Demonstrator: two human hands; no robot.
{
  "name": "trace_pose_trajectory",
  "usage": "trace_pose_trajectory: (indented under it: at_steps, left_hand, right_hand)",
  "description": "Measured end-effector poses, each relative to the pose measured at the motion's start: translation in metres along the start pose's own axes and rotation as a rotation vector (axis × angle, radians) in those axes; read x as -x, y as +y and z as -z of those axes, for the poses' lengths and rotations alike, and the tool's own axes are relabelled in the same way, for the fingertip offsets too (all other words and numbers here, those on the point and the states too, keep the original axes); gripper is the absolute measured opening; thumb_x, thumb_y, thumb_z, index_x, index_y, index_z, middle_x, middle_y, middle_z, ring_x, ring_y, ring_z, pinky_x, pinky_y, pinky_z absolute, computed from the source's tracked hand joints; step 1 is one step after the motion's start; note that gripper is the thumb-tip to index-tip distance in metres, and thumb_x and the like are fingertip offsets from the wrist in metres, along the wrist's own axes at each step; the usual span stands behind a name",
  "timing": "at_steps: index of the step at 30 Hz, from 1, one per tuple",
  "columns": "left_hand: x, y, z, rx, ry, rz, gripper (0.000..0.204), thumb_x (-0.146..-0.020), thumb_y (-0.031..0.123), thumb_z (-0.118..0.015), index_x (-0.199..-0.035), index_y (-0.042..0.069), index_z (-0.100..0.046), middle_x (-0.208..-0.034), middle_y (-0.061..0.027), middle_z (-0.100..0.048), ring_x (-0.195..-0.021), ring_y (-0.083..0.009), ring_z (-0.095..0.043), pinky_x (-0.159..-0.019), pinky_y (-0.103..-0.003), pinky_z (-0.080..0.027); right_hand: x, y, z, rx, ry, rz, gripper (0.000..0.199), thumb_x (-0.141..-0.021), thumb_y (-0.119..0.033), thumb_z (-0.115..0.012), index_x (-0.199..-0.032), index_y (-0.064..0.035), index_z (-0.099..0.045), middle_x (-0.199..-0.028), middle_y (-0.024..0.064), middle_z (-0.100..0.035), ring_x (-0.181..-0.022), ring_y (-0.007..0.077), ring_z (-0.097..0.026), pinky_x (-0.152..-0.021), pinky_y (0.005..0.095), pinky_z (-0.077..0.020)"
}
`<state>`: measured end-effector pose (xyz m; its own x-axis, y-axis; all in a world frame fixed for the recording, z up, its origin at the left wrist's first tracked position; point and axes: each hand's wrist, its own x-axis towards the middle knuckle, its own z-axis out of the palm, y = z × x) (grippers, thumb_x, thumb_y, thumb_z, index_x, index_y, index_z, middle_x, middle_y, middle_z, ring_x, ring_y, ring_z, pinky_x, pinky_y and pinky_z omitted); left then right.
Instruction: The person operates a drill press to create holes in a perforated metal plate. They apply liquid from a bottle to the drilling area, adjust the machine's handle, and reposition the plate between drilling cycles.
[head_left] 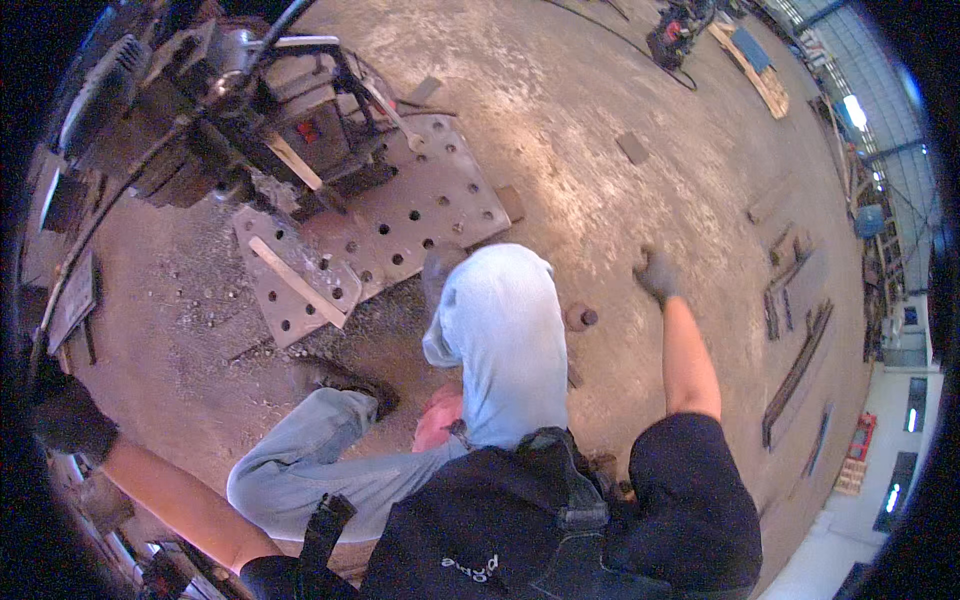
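Observation:
My left hand (75, 425), in a dark glove, is stretched out at the far left rim beside dark equipment. Shadow hides its fingers, so I cannot tell whether it grips anything. My right hand (657, 275), in a grey glove, hangs over the bare floor right of my bent knee. Its fingers look apart, with nothing visible in them. In front of me lies a large steel plate (470, 185) with rows of round holes. A smaller holed plate (268, 290) lies left of it, bearing a pale flat strip (297, 283).
A drilling machine (228, 95) with cables stands at the upper left, metal shavings (215, 270) scattered below it. A small rusty round object (578, 317) is beside my knee. Red cloth (440, 415) shows between my legs. Long metal bars (797, 372) lie at the right.

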<state>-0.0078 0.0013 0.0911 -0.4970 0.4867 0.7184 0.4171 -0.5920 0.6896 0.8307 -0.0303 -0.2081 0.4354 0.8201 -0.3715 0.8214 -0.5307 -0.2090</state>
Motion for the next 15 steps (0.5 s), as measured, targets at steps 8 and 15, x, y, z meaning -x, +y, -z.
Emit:
trace_pose_trajectory:
  at_steps: [8, 15]
  left_hand:
    - [0.019, 0.011, -0.013, -0.104, 0.165, 0.072, 0.035, -0.097, 0.028, -0.040, -0.103, 0.003, -0.063, -0.098, -0.0107, -0.067, -0.080, -0.0176, -0.062, -0.066, -0.027, -0.048]
    - [0.024, 0.041, -0.038, -0.040, 0.189, 0.180, 0.031, -0.098, 0.030, -0.043, -0.092, 0.005, -0.061, -0.081, -0.0077, -0.067, -0.053, -0.0094, -0.049, -0.046, -0.024, -0.035]
  right_hand:
    - [0.148, -0.050, -0.140, -0.369, 0.075, 0.039, 0.060, -0.090, -0.036, -0.060, -0.131, 0.0025, -0.041, -0.129, 0.0177, -0.052, -0.121, 0.0319, -0.048, -0.107, 0.0395, -0.0322]
    - [0.107, -0.102, -0.149, -0.488, 0.293, 0.079, 0.056, -0.090, -0.035, -0.060, -0.129, 0.0010, -0.043, -0.125, 0.0157, -0.054, -0.117, 0.0299, -0.050, -0.105, 0.0395, -0.0345]
